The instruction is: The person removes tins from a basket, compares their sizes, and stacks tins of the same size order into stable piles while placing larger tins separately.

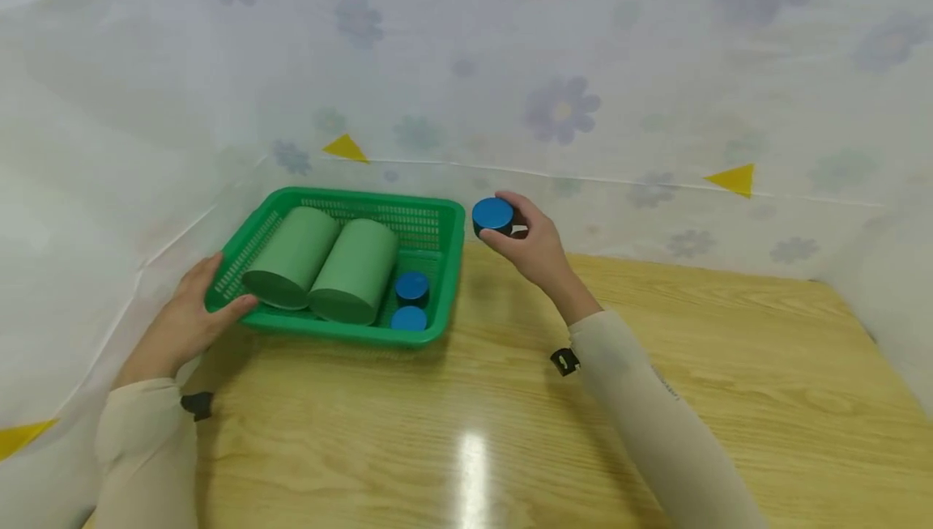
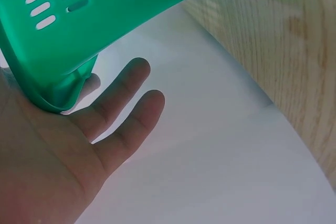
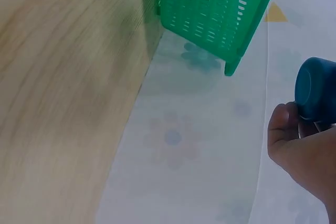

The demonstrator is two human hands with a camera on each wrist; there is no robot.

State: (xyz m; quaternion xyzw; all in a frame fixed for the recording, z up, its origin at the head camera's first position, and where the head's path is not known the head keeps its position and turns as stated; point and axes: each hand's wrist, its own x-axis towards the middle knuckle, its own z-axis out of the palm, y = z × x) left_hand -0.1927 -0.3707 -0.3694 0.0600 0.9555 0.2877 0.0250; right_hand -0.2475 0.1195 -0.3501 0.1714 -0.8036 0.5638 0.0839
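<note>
A green plastic basket stands on the table, with two large green cylinders lying side by side in it. Beside them, two short dark cylinders with blue tops sit at its right end. My left hand grips the basket's front left corner, thumb along the rim; in the left wrist view, two spread fingers extend free of it. Off the basket's right rim, my right hand holds another short dark cylinder with a blue top in the air, between thumb and fingers.
The wood-grain table runs to the right and front of the basket. A white flowered sheet hangs behind and at the sides, with yellow triangles on it.
</note>
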